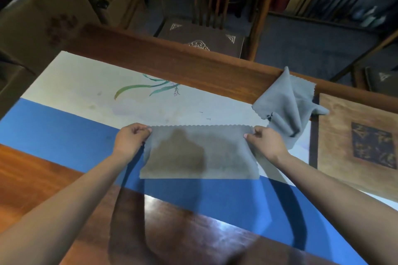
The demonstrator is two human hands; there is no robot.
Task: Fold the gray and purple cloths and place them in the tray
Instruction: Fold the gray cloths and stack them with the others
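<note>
A gray cloth [200,153] lies flat on the table runner in front of me, folded into a wide rectangle with a scalloped far edge. My left hand [131,138] pinches its far left corner. My right hand [264,140] pinches its far right corner. A second cloth [287,103], bluish-purple gray, lies crumpled to the right, partly draped over the table's raised wooden rim. The wooden tray [336,135] with a dark square inlay sits at the right edge of the table, just beyond the crumpled cloth.
A blue and white table runner [86,101] with a painted plant covers the wooden table [32,174]. A chair with a patterned seat [200,36] stands behind the far rim. Cardboard boxes are stacked at the far left.
</note>
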